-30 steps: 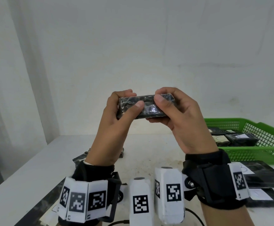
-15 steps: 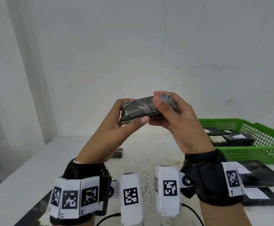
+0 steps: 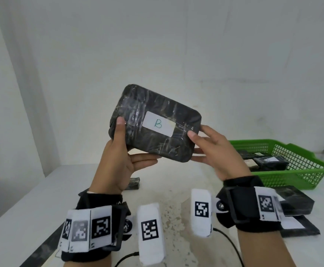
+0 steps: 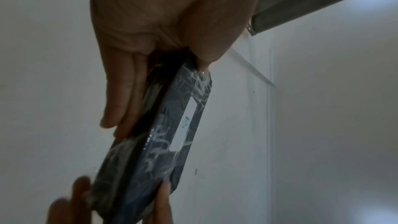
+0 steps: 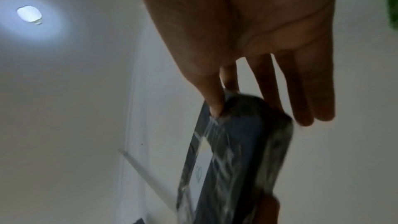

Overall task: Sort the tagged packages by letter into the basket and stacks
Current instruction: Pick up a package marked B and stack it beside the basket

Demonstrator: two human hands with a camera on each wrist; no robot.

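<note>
A black film-wrapped package point(image 3: 157, 128) is held up in front of me, its face turned toward me and its white label point(image 3: 159, 124) reading "B". My left hand point(image 3: 126, 147) grips its left end, thumb on the front and fingers underneath. My right hand point(image 3: 201, 147) pinches its right end, thumb on the front corner and fingers behind. In the left wrist view the package point(image 4: 159, 151) runs edge-on between thumb and fingers. The right wrist view shows the package point(image 5: 241, 159) blurred below my thumb.
A green basket point(image 3: 311, 164) stands at the right on the white table point(image 3: 31, 199), with several black packages point(image 3: 271, 162) inside. Two flat black packages point(image 3: 296, 201) lie in front of it near the right edge. A small black package point(image 3: 134, 184) lies behind my left wrist.
The package was edge-on between both hands; it has turned so that its labelled face points at me. Both hands have shifted out to its two ends.
</note>
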